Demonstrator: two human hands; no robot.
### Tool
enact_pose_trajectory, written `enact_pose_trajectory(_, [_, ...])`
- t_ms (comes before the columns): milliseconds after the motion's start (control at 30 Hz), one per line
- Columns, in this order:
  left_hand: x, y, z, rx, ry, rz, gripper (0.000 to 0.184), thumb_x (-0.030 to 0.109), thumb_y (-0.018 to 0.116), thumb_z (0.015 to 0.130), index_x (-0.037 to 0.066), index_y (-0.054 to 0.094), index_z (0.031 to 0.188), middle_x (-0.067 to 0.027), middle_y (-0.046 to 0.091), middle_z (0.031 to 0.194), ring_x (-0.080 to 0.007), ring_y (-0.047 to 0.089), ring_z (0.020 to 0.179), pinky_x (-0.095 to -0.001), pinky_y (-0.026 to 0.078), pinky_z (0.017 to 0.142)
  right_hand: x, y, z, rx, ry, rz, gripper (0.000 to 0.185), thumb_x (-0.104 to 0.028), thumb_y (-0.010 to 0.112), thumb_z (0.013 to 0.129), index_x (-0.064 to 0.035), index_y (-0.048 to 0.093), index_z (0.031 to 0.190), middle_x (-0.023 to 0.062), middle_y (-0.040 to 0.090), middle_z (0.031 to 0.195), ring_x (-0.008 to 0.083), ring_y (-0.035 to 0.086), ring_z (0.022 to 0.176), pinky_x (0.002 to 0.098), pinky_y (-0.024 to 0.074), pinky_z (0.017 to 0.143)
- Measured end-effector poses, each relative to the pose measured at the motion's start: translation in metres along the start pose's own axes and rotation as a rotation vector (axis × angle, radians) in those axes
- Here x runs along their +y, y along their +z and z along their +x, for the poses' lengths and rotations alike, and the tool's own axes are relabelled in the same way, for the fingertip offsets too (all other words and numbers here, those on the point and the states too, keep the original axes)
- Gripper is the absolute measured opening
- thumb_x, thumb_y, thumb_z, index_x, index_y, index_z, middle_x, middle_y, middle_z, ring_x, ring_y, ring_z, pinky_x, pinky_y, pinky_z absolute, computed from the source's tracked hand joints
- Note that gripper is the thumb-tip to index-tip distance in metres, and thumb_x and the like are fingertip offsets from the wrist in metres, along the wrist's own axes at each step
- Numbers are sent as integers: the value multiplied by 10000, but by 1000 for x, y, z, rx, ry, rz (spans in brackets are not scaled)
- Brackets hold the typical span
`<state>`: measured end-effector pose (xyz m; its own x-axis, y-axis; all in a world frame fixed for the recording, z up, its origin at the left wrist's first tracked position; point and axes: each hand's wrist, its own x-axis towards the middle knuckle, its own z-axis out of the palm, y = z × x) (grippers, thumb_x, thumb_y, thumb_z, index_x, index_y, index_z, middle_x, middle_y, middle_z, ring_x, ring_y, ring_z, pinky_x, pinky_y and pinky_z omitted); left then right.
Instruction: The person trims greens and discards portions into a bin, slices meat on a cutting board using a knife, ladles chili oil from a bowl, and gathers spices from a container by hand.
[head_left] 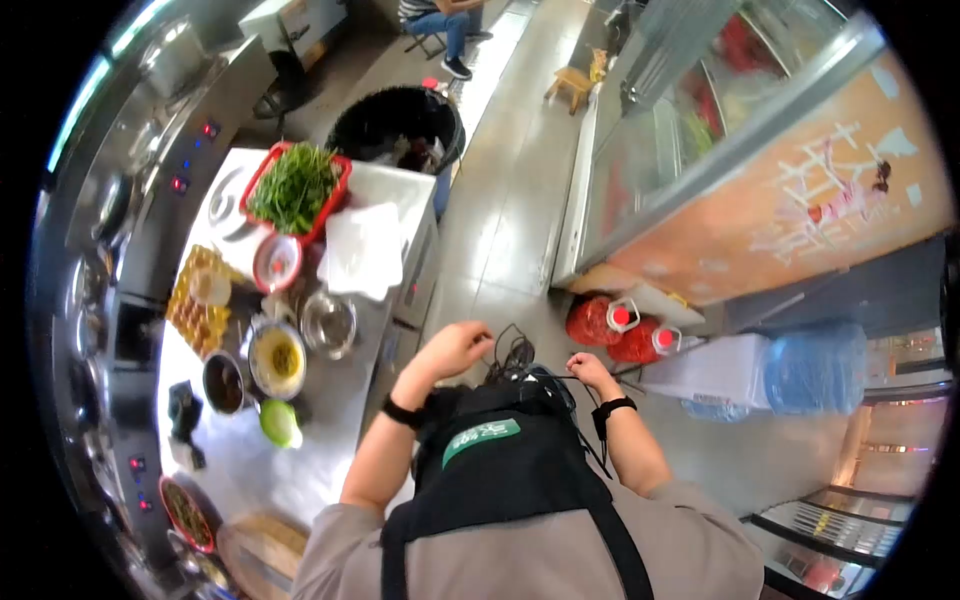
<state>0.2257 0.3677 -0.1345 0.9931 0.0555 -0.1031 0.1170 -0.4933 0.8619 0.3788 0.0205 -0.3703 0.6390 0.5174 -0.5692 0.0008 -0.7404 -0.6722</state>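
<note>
My left hand (pixel 460 348) hangs in front of the black apron (pixel 485 450), its fingers curled; what they hold, if anything, is too small to make out. On the other side my right hand (pixel 588 368) has its fingertips pressed together close to a thin black cable. Between the two hands, a tangle of black cables (pixel 515 355) lies at the apron's front. Both wrists wear black bands. Left of my left hand stands a steel table (pixel 325 450) with a metal bowl (pixel 329 325), a bowl with yellow contents (pixel 277 360) and a green bowl (pixel 280 423).
A red basket of greens (pixel 295 190) and white sheets (pixel 363 250) sit on the table's far part. Beyond it is a black bin (pixel 395 125). Red-filled jugs (pixel 600 320), a blue water bottle (pixel 815 368) and a glass-doored cabinet (pixel 690 140) stand right. A seated person (pixel 445 25) is farther off.
</note>
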Motion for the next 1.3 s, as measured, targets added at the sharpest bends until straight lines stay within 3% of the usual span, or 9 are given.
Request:
enact_pose_trajectory(300, [-39,-62,259,-307,-98,128,322,293,586,829,51,587,1041,-181,641,871,-340,611,810,-394,475,702,-128,-131,308,-47,17,206,202,-217,591,804,-18,622,805,93,623,657,180,583,578,333,470,562])
enact_pose_trajectory(400, [-49,-108,330,-211,-189,187,367,318,580,831,32,573,1061,-191,639,886,-344,606,829,-393,474,720,-200,-202,404,-122,-50,-60,104,-126,569,778,-43,620,815,45,609,691,141,583,587,279,458,490])
enact_pose_trajectory(667, [-88,-214,475,33,-419,95,386,344,579,837,48,567,1084,-174,631,865,-317,605,816,-370,467,705,-369,-326,607,-103,-221,160,132,-134,565,763,-33,634,811,72,632,693,158,601,590,304,473,514])
enact_pose_trajectory(900, [-148,-307,629,-61,-633,44,360,337,595,833,59,592,1061,-148,626,796,-277,612,732,-356,466,671,-348,-413,757,-25,-149,-58,164,-176,543,795,-45,638,763,78,625,653,164,600,587,321,468,525])
enact_pose_trajectory(1000, [-203,-370,723,-141,-478,155,396,357,609,808,44,594,1049,-173,640,849,-320,615,806,-372,473,713,-288,-456,793,15,-205,-437,249,-287,536,777,-69,644,726,116,639,701,234,613,621,363,485,583])
enact_pose_trajectory(1067, [-198,-409,801,-162,-556,170,428,374,620,781,31,594,1036,-213,632,916,-358,601,885,-394,474,765,-244,-480,817,-217,-224,-916,201,-150,566,680,-63,687,815,141,654,796,277,628,712,368,504,669])
enact_pose_trajectory(1167, [-182,-463,923,-140,-407,209,409,351,595,803,19,593,1041,-229,627,905,-363,599,877,-404,471,775,-235,-522,823,-191,-228,-906,262,-150,607,666,-121,678,917,114,658,908,236,620,879,334,503,734])
enact_pose_trajectory(1267, [-196,-500,1017,-143,-263,225,442,354,575,822,5,567,1093,-211,634,928,-344,604,887,-390,472,785,-240,-535,865,-328,-263,-812,274,-158,620,726,-93,648,990,67,667,958,217,647,831,334,525,721])
enact_pose_trajectory(1300, [-192,-509,1054,-177,-275,248,448,358,572,823,6,562,1101,-210,634,929,-342,605,888,-391,473,781,-251,-539,876,-174,150,-171,238,-143,592,755,-81,637,980,72,667,921,216,651,790,350,528,682])
